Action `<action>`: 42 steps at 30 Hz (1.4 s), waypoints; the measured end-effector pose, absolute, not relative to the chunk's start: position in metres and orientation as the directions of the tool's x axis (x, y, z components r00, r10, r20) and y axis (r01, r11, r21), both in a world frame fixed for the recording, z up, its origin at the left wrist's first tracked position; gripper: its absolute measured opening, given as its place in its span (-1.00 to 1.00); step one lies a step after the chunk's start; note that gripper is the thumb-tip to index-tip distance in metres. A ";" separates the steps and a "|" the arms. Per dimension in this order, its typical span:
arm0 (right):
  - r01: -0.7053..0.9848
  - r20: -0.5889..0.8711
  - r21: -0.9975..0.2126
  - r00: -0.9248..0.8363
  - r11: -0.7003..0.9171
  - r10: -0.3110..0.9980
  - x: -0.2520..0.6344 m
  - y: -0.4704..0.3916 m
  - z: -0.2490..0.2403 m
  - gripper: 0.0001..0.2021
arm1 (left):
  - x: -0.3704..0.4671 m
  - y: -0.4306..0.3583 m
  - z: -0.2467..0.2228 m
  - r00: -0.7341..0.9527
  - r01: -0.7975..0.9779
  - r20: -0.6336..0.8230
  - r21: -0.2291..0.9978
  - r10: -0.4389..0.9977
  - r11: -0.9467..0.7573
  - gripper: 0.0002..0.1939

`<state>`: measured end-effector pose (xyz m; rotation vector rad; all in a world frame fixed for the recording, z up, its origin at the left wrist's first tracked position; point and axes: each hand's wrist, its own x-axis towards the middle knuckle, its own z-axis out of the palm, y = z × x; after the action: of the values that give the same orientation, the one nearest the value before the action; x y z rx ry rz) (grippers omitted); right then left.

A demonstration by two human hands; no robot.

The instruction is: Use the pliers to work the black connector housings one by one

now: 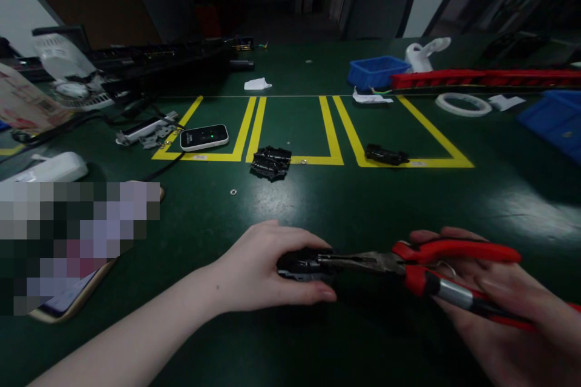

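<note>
A small black part (302,266) is held on the green table between the thumb and fingers of my left hand (267,266). My right hand (494,296) holds long-nose pliers (426,266) with red and black handles. The narrow jaws of the pliers point left and reach the black part near its upper right side; whether they grip anything there is too small to tell. Ahead, a bundle of black parts (271,163) lies across a yellow tape line. Another black part (387,155) rests on the tape of the right-hand marked area.
A phone (68,305), partly pixelated, lies at the left. Beyond are a white device (204,137), a small ring (233,192), a tape roll (463,104), blue bins (376,72) (556,124), a red strip (481,79) and a white fan (68,66).
</note>
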<state>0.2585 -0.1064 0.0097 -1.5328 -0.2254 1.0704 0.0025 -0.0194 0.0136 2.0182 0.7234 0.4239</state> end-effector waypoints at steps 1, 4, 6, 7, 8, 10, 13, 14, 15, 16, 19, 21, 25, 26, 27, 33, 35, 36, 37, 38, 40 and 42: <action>-0.466 -0.532 -0.834 0.540 -0.295 0.652 0.258 -0.104 0.011 -0.28 | 0.002 -0.019 0.014 0.774 0.323 0.005 0.857 0.633 -0.401 -0.61; -0.591 -0.624 -0.748 0.472 -0.302 0.622 0.258 -0.098 0.012 -0.43 | 0.003 -0.018 0.013 0.790 0.308 0.005 0.862 0.613 -0.404 -0.59; -0.618 -0.632 -0.725 0.423 -0.303 0.649 0.264 -0.098 0.006 -0.58 | 0.003 -0.018 0.013 0.796 0.296 0.006 0.869 0.606 -0.397 -0.60; -0.617 -0.625 -0.721 0.381 -0.316 0.681 0.269 -0.099 0.002 -0.64 | 0.003 -0.018 0.013 0.796 0.293 0.003 0.873 0.605 -0.390 -0.61; -0.603 -0.601 -0.730 0.341 -0.322 0.723 0.274 -0.100 -0.004 -0.68 | 0.004 -0.018 0.013 0.797 0.293 -0.005 0.877 0.604 -0.380 -0.62; -0.580 -0.584 -0.729 0.247 -0.365 0.773 0.286 -0.103 -0.015 -0.69 | 0.004 -0.018 0.013 0.794 0.302 -0.024 0.883 0.607 -0.359 -0.63; -0.589 -0.610 -0.712 0.248 -0.383 0.753 0.299 -0.105 -0.026 -0.62 | 0.004 -0.019 0.014 0.783 0.324 -0.056 0.887 0.619 -0.329 -0.61; -0.597 -0.625 -0.699 0.244 -0.393 0.742 0.301 -0.105 -0.027 -0.58 | 0.004 -0.019 0.014 0.779 0.331 -0.064 0.887 0.623 -0.322 -0.61; -0.606 -0.639 -0.686 0.236 -0.403 0.733 0.301 -0.105 -0.028 -0.55 | 0.004 -0.019 0.014 0.776 0.336 -0.070 0.887 0.627 -0.317 -0.61; -0.615 -0.653 -0.670 0.222 -0.416 0.724 0.301 -0.104 -0.028 -0.53 | 0.004 -0.020 0.015 0.775 0.337 -0.072 0.888 0.628 -0.314 -0.62; -0.633 -0.668 -0.650 0.211 -0.420 0.714 0.300 -0.104 -0.027 -0.50 | 0.004 -0.020 0.016 0.775 0.315 -0.065 0.902 0.629 -0.295 -0.67; -0.627 -0.658 -0.653 0.193 -0.425 0.728 0.301 -0.104 -0.027 -0.50 | 0.004 -0.019 0.017 0.774 0.308 -0.062 0.907 0.630 -0.288 -0.70; -0.607 -0.644 -0.661 0.155 -0.442 0.749 0.306 -0.107 -0.030 -0.57 | 0.004 -0.019 0.019 0.770 0.336 -0.082 0.896 0.633 -0.292 -0.72; -0.603 -0.643 -0.662 0.153 -0.445 0.750 0.307 -0.107 -0.031 -0.57 | 0.004 -0.019 0.019 0.770 0.339 -0.090 0.897 0.632 -0.285 -0.72; -0.599 -0.641 -0.666 0.154 -0.445 0.752 0.308 -0.107 -0.031 -0.56 | 0.004 -0.019 0.019 0.770 0.340 -0.100 0.900 0.631 -0.271 -0.72; -0.688 -0.715 -0.612 0.269 -0.391 0.646 0.288 -0.097 -0.013 -0.53 | 0.004 -0.019 0.018 0.757 0.330 -0.122 0.920 0.642 -0.213 -0.69; -0.745 -0.770 -0.563 0.315 -0.358 0.555 0.275 -0.092 -0.001 -0.52 | 0.005 -0.019 0.017 0.759 0.332 -0.116 0.916 0.641 -0.227 -0.71; -0.757 -0.781 -0.555 0.332 -0.344 0.529 0.270 -0.090 0.005 -0.51 | 0.005 -0.019 0.017 0.760 0.330 -0.110 0.914 0.641 -0.235 -0.71; -0.764 -0.793 -0.551 0.353 -0.336 0.497 0.265 -0.088 0.010 -0.53 | 0.005 -0.019 0.017 0.760 0.327 -0.104 0.914 0.641 -0.240 -0.71; -0.766 -0.797 -0.555 0.377 -0.325 0.473 0.260 -0.086 0.015 -0.54 | 0.005 -0.019 0.017 0.760 0.326 -0.100 0.914 0.642 -0.243 -0.71; -0.767 -0.801 -0.564 0.418 -0.306 0.429 0.255 -0.084 0.020 -0.57 | 0.005 -0.019 0.018 0.758 0.326 -0.097 0.913 0.645 -0.245 -0.70; -0.766 -0.801 -0.570 0.438 -0.296 0.408 0.251 -0.082 0.022 -0.61 | 0.005 -0.019 0.018 0.762 0.320 -0.104 0.919 0.640 -0.232 -0.71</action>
<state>0.2515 -0.0824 0.0222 -1.4582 0.3367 1.1952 0.0048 -0.0189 0.0184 1.8351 0.7415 0.3551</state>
